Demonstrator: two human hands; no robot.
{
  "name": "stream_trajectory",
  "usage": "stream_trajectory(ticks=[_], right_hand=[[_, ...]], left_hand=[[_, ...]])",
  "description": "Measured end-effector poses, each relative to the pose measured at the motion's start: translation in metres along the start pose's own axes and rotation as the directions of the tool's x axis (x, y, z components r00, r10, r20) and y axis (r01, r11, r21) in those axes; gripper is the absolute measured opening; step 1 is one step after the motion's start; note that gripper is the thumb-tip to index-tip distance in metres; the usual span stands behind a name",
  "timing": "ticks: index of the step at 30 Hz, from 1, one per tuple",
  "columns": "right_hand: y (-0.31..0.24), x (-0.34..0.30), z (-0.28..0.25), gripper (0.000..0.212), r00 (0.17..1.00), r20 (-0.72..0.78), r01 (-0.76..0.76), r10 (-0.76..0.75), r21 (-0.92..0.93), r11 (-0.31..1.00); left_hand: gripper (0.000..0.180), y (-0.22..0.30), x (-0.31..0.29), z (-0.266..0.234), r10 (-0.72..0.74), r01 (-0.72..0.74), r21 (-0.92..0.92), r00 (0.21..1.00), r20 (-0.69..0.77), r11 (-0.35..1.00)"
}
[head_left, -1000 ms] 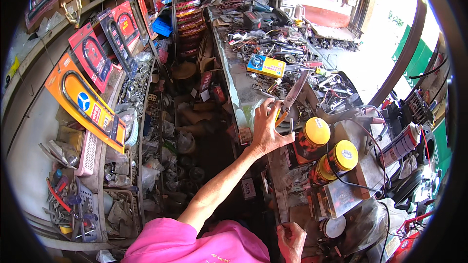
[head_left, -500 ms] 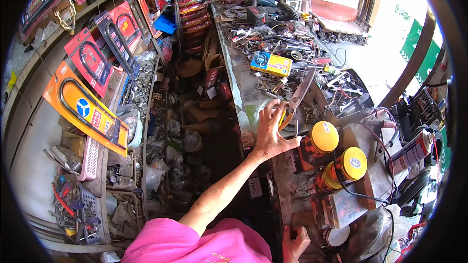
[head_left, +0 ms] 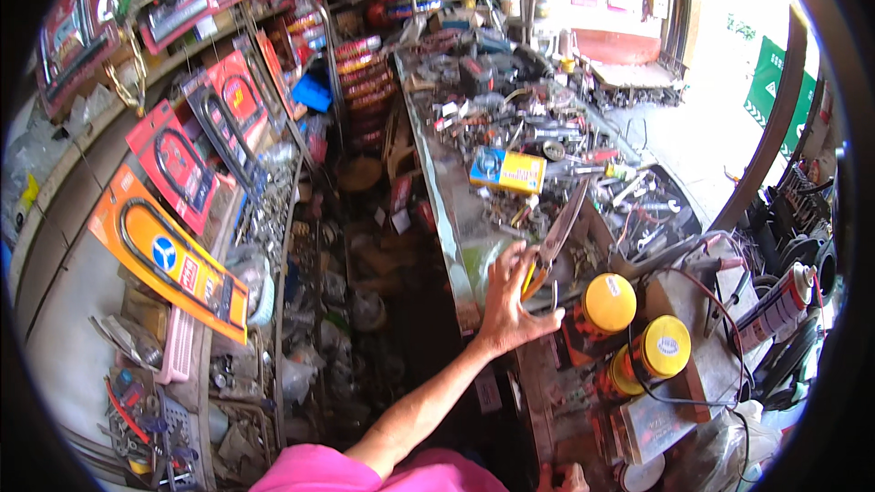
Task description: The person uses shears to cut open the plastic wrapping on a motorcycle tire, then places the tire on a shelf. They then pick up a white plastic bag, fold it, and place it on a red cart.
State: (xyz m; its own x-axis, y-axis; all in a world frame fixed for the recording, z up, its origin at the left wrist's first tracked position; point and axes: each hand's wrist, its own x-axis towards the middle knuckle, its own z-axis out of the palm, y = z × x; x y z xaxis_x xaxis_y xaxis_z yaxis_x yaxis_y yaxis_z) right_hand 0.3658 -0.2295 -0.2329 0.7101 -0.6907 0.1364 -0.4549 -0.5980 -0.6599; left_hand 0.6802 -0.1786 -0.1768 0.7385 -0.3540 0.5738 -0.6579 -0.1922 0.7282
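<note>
My left hand [head_left: 512,302] reaches out over the counter, its fingers curled round the handles of a pair of large scissors [head_left: 562,226]. The handles show yellow and orange; the worn blades point away and slightly right. My thumb sticks out to the right, near a yellow-lidded jar [head_left: 609,303]. At the lower edge, my right hand [head_left: 567,477] is by the counter's near edge. Most of it is cut off, and whether it holds anything cannot be seen. Beyond the scissors lies a yellow and blue box [head_left: 508,170] among loose tools.
Another yellow-lidded jar [head_left: 665,346] stands near a spray can [head_left: 777,302] and dark cables. A power tool [head_left: 476,76] lies on the far counter. To the left, packaged U-shaped locks [head_left: 169,253] hang above a basket of tools [head_left: 173,433]. Clutter fills the dark gap between.
The view has shifted, so most things sit lower in the picture. My left hand keeps the same hold on the scissors. Less of my right hand shows at the lower edge.
</note>
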Motion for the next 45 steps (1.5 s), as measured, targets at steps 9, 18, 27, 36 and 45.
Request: stream_trajectory(ticks=[9, 18, 27, 36, 45], right_hand=[[0.0, -0.003, 0.004, 0.024, 0.996, -0.071, 0.043, -0.044, -0.012, 0.999], [-0.005, -0.002, -0.003, 0.02, 0.994, -0.104, 0.037, -0.032, 0.044, 0.998], [0.004, -0.005, 0.003, 0.018, 0.996, -0.072, 0.06, -0.057, 0.028, 0.998], [0.0, -0.003, -0.003, 0.018, 0.997, -0.061, 0.043, -0.039, 0.063, 0.997], [-0.004, -0.011, -0.006, 0.02, 0.996, -0.062, 0.068, -0.065, 0.042, 0.997]], left_hand=[[0.094, -0.022, -0.005, 0.008, 0.025, -0.027, -0.083, 0.999, -0.025, 0.996], [0.1, -0.022, -0.004, 0.006, 0.03, -0.027, -0.052, 0.997, 0.066, 0.998], [0.099, -0.015, -0.001, -0.001, 0.042, -0.047, 0.08, 0.997, 0.062, 0.996], [0.097, -0.012, -0.001, 0.003, -0.017, 0.015, 0.04, 0.998, 0.06, 0.999], [0.092, -0.013, -0.007, 0.0, 0.002, -0.003, 0.047, 1.0, 0.021, 0.999]])
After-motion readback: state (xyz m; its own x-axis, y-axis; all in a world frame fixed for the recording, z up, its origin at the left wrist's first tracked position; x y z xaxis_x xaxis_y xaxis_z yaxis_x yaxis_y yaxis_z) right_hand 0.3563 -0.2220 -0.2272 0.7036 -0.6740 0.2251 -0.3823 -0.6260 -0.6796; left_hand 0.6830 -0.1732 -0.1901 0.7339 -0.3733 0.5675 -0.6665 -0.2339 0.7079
